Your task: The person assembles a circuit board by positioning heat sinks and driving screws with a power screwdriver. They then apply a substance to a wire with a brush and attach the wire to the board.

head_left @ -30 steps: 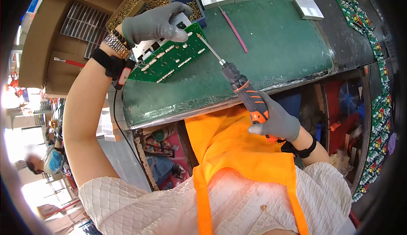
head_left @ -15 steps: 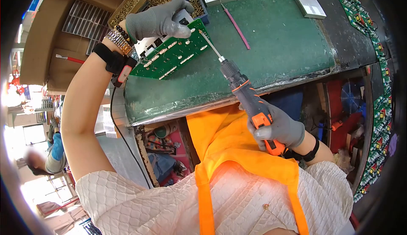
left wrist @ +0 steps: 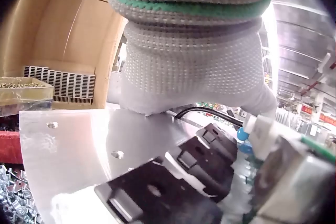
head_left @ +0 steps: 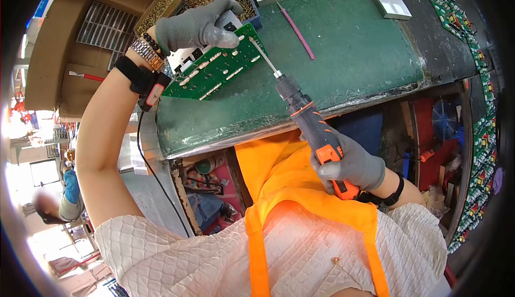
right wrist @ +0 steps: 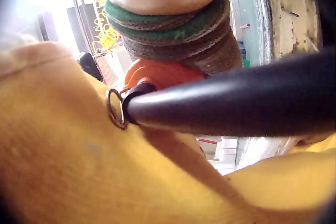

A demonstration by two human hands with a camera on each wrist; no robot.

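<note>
My gloved left hand (head_left: 201, 29) grips a green circuit board (head_left: 217, 72) by its upper edge, thumb on the soldered face. The board stands tilted over the bench. A silvery metal plate (left wrist: 68, 150) with dark parts (left wrist: 157, 192) on it lies behind the board, and shows close up in the left wrist view. In my gloved right hand (head_left: 354, 163) is a black and orange electric screwdriver (head_left: 308, 120). Its long bit points up and left, the tip right at the board's upper right corner. The right wrist view shows mostly the screwdriver's orange end (right wrist: 157, 74) and a dark bar.
Bins of brass-coloured screws (head_left: 198, 1) stand behind the left hand, beside a cardboard box (head_left: 48, 56) holding finned metal pieces. A pink pen-like tool (head_left: 296, 31) lies on the green bench (head_left: 348, 56). Metal heatsinks (head_left: 390, 5) line the back; a row of circuit boards (head_left: 480, 152) runs down the right.
The right hand has shifted down along the screwdriver, and its grip now sits nearer the orange end. The bit stays at the board's corner. The left hand and board have barely moved.
</note>
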